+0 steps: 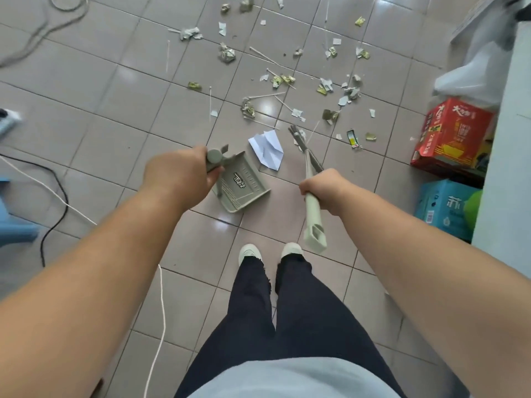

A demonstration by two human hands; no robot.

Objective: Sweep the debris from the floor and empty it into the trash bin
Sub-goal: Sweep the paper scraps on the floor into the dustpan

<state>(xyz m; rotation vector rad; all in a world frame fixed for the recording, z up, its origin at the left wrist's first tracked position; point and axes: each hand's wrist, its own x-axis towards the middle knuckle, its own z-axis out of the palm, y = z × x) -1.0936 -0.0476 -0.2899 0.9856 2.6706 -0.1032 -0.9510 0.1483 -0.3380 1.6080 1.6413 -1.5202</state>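
Note:
My left hand (178, 175) grips the handle of a grey-green dustpan (242, 185), whose tray sits low over the tiled floor in front of my feet. My right hand (323, 188) is closed around the pale handle of a broom (309, 170); its dark bristles reach the floor near a folded white paper (267, 149). Ahead of both tools, debris (281, 79) is scattered over the tiles: crumpled wrappers, paper scraps and thin white sticks. No trash bin is in view.
A red carton (454, 133) and a blue carton (442, 205) stand at the right beside a white cabinet (508, 168), with a plastic bag (471, 73) above them. Black and white cables (54, 193) trail across the floor at the left. A blue stool (11, 222) sits at the left edge.

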